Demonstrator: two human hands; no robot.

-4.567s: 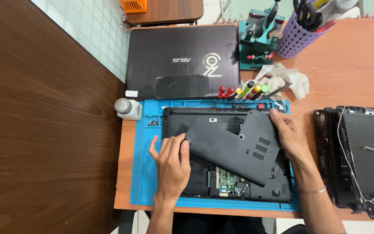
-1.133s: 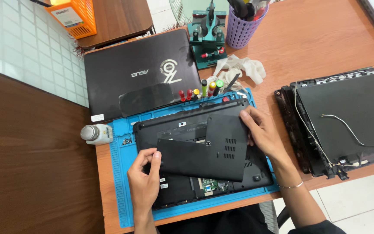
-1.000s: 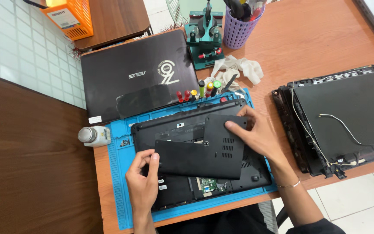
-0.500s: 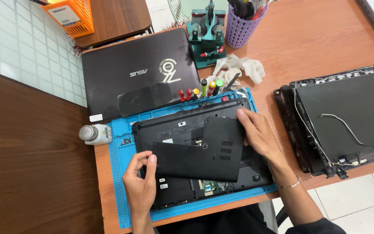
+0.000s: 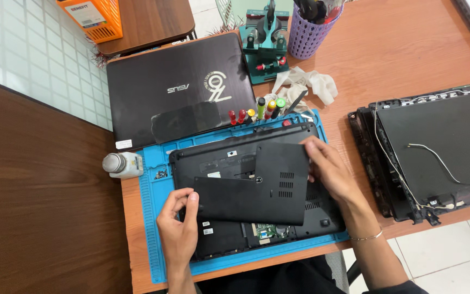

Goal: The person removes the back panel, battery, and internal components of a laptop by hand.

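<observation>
A black laptop base (image 5: 229, 158) lies bottom-up on a blue work mat (image 5: 149, 218). Over it I hold a black L-shaped bottom cover panel (image 5: 262, 188) with vent slots. My left hand (image 5: 178, 231) pinches the panel's lower left corner. My right hand (image 5: 330, 174) grips its right edge near the top. Below the panel a strip of green circuit board (image 5: 270, 231) shows inside the base.
A closed black laptop (image 5: 175, 92) lies behind the mat. Coloured screwdrivers (image 5: 257, 111), a white cloth (image 5: 305, 84), a teal holder (image 5: 265, 41) and a purple tool cup (image 5: 308, 30) stand beyond. A dismantled screen lid (image 5: 436, 147) lies at right, a small bottle (image 5: 121, 164) at left.
The panel has shifted and turned slightly over the base, now covering more of the opening. My left hand's fingers moved onto its lower left corner; my right hand stays on the right edge.
</observation>
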